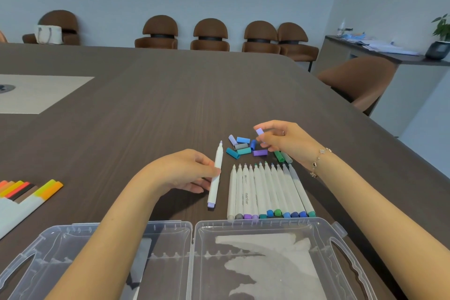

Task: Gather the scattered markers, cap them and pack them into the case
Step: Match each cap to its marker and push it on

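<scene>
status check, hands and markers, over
Left hand grips uncapped lilac marker. Right hand pinches lilac cap. Case open; nothing in the way.

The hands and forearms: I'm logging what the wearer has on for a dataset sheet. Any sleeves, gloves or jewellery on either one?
Both forearms are bare, with no sleeves in view and no gloves. The right hand has a thin ring on one finger, and its wrist carries a fine gold-toned chain bracelet with small clover-shaped charms, one pale and one dark. The left hand and its wrist show no jewellery.
</scene>
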{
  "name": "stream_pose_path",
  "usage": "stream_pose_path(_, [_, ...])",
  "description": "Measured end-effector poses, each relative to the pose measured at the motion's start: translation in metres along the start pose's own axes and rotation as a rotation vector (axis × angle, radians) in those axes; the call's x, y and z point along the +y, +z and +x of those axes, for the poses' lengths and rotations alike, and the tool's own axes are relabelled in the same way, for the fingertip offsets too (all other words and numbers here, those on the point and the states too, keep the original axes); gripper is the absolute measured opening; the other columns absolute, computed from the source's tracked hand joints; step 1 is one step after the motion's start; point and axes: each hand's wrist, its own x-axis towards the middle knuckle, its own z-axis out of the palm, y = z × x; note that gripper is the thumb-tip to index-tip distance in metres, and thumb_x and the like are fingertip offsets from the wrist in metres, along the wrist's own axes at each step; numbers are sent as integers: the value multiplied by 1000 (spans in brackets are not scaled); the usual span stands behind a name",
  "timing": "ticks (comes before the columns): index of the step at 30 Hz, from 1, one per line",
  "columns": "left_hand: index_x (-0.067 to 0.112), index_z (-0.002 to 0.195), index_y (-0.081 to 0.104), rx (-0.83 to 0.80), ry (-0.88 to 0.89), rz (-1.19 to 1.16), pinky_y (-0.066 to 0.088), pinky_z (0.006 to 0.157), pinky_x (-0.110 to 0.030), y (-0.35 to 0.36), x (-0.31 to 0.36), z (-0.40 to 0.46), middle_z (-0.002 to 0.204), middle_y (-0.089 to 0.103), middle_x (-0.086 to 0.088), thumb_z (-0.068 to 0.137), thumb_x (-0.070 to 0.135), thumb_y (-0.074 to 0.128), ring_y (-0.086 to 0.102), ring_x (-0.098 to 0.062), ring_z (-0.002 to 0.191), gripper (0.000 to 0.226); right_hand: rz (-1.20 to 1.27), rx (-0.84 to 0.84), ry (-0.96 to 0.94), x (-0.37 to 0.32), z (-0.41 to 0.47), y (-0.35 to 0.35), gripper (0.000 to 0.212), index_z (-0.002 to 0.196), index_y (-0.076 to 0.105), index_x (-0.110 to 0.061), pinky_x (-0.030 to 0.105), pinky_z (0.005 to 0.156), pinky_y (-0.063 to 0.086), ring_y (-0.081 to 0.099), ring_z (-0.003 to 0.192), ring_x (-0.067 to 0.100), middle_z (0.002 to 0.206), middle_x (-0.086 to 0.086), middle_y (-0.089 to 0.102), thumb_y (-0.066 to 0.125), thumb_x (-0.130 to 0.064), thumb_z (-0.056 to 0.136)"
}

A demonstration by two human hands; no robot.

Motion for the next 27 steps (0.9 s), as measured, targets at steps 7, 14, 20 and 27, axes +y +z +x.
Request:
stream_pose_path(7, [15,90,63,-29,-7,-24,56,66,-20,2,0,1,87,67,-2,88,19,64,66,-12,74,4,-68,-20,-23,3,3,0,25,118,60,-23,8,58,46,61,83,5,98,-7,64,54,-19,93])
stream_pose_path(14, [15,89,63,-8,-11,-52,56,62,-18,1,-2,4,86,68,-1,88,20,64,67,-12,73,5,-430,-31,-99,15,5,-1,18,108,64,-19,14,70,44,57,85,10,103,2,65,56,-22,92])
stream_pose_path(20, [15,89,63,0,-2,-78,56,60,-18,-5,-6,4,84,69,0,88,21,65,68,-10,72,6,-551,-54,-97,14,6,3,24,112,65,-14,9,64,37,51,88,8,109,1,63,55,-23,92])
stream_pose_path(27, [18,87,62,4,6,-87,54,58,-17,-7,-6,5,82,68,2,88,22,65,67,-8,69,5,-541,-86,-126,-18,41,25,27,113,67,-16,22,82,45,56,94,10,114,2,66,55,-28,92])
